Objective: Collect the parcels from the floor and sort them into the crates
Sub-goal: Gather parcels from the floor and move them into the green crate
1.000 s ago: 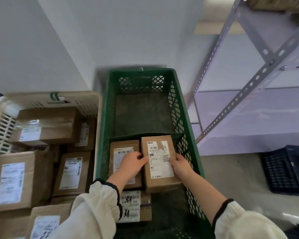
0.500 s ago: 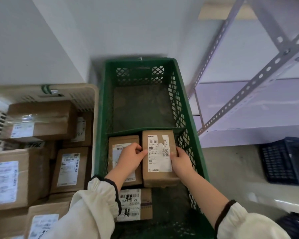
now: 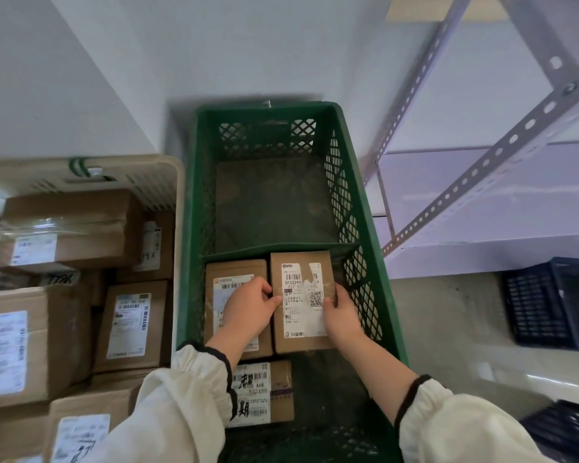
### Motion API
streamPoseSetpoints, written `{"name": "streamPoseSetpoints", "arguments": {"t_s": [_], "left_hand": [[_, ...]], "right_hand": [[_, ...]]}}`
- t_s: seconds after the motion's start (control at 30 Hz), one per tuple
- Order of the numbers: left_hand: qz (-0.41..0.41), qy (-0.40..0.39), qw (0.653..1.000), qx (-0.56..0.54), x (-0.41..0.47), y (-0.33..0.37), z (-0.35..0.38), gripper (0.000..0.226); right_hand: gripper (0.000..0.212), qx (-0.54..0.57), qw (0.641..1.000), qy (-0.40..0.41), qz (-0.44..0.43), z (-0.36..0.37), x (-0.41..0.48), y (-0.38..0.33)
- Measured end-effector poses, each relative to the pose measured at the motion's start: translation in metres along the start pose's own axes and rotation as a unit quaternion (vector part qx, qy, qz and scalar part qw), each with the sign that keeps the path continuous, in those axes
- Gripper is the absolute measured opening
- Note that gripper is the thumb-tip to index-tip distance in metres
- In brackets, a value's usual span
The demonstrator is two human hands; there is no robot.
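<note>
Parcel [image 3: 301,315] label reads "SF0229…" and "WU".

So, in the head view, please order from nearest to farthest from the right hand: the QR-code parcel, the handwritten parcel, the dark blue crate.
1. QR-code parcel: gripped by the right hand, in the green crate.
2. Handwritten parcel: same crate, nearer the person, leftward.
3. Dark blue crate: outside, far right.

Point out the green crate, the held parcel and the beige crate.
green crate [image 3: 343,195], head view, right mesh wall
held parcel [image 3: 301,315], head view, white label
beige crate [image 3: 131,168], head view, far rim
</note>
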State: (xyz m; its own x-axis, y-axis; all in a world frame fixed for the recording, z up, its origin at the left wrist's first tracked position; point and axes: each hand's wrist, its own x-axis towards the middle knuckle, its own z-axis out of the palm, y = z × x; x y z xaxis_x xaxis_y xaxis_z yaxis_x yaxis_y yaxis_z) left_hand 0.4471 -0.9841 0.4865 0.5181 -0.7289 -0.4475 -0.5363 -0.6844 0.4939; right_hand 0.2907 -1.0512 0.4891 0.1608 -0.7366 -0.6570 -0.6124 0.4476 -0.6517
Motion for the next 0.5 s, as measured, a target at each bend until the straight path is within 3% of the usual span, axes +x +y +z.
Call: {"name": "streamPoseSetpoints", "arguments": {"t_s": [0.37, 0.5], "left_hand": [[0.04, -0.008, 0.998, 0.043, 0.007, -0.002, -0.005, 0.02], [0.097, -0.064, 0.991, 0.069, 0.007, -0.003, -0.017, 0.006]], "right_hand": [[0.039, -0.041, 0.999, -0.009, -0.012, 0.003, 0.002, 0.0], [0.039, -0.119, 0.991, -0.007, -0.06, -0.011, -0.006, -0.012]]}}
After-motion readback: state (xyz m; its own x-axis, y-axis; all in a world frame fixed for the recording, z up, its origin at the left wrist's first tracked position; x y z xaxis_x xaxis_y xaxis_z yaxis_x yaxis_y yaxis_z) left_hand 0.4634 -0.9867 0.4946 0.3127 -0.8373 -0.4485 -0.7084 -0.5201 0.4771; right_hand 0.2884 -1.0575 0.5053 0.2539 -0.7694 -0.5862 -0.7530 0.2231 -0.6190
